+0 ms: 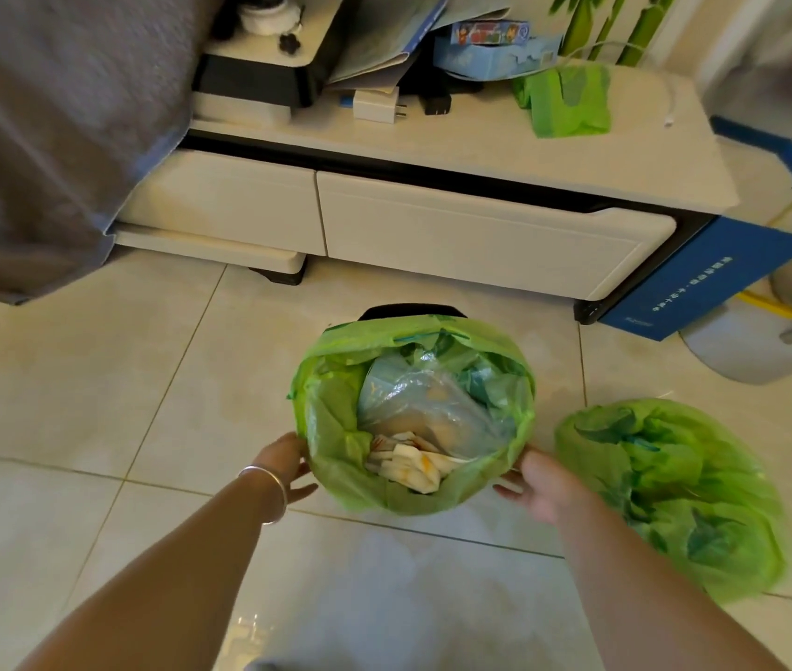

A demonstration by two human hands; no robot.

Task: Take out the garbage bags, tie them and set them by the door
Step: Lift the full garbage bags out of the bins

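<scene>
A round bin lined with a green garbage bag (331,452) stands on the tiled floor in the middle of the view. Inside lie a clear plastic bag (427,404) and crumpled paper waste (408,464). My left hand (287,464), a silver bangle on its wrist, rests with spread fingers against the bag's left rim. My right hand (541,486) touches the right rim, fingers apart. To the right, a second green bag (670,496) sits bunched on the floor, next to my right forearm.
A low white cabinet (481,234) with two drawers runs behind the bin, cluttered with boxes, chargers and a folded green bag pack (568,101). A grey bedspread (45,138) hangs at the left. A blue box (694,278) and a white bucket (742,351) stand at the right.
</scene>
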